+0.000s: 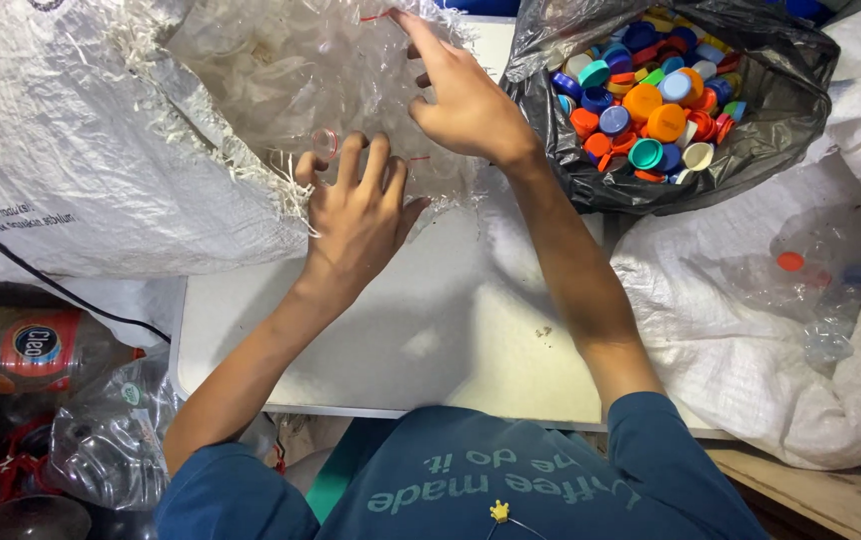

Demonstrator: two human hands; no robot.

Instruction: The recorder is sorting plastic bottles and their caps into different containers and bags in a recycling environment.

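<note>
At the far left, a crushed plastic bottle [26, 350] with a red label lies beside the white table [431, 340], with other clear bottles [101, 440] heaped below it. Above, a white woven sack [101, 130] with a frayed mouth lies on its side on the table, packed with clear plastic bottles [281, 70]. The person's left hand [356, 205] reaches into that mouth, fingers curled round the neck of a clear bottle [326, 145] with a red ring; the thumb is hidden, so how firmly it holds cannot be told. Just to the right, the right hand [466, 95] presses on the clear plastic higher in the sack, index finger stretched out and the others bent; whether it clasps anything cannot be told. Further right, a black plastic bag [751, 150] stands open, full of loose bottle caps [651, 100] in orange, blue, teal, red and white. At the far right, another white sack [751, 330] holds clear bottles [831, 290], one with an orange cap [790, 261].
</note>
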